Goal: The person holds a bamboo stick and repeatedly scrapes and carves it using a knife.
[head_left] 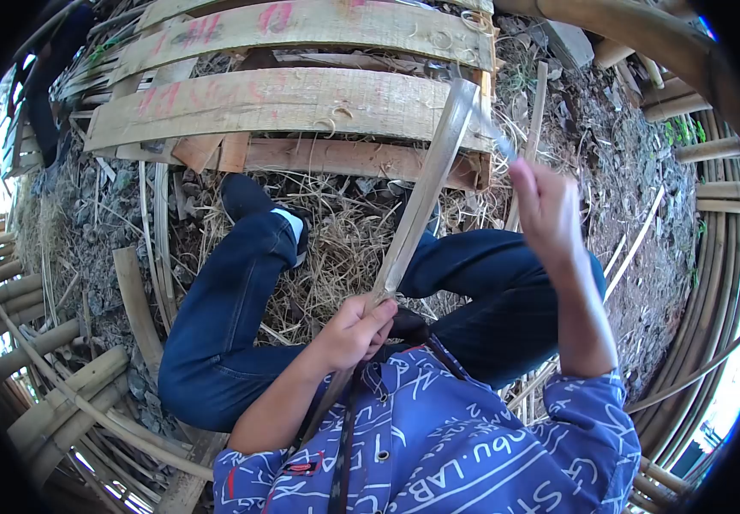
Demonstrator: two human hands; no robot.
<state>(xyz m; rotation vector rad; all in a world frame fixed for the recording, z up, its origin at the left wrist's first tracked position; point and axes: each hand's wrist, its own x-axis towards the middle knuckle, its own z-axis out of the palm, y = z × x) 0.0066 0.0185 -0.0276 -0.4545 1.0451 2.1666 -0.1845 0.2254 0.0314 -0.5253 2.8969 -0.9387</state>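
My left hand point(355, 332) is closed around the lower part of a split bamboo strip point(426, 193). The strip slants up and away from my lap, and its far end lies over the edge of a wooden pallet point(267, 101). My right hand point(550, 210) is closed on a knife point(497, 135), its thumb stretched toward the blade. The blade is smeared by motion and points toward the strip's far end; I cannot tell if they touch. The knife's handle is hidden in my fist. Below my left hand, the strip's near end runs down along my shirt.
Pale shavings and straw point(327, 248) cover the ground between my legs. Bundled bamboo poles point(713, 283) line the right side. More cut bamboo point(70, 411) lies at lower left. A grey block point(569, 44) sits beyond the pallet's right end.
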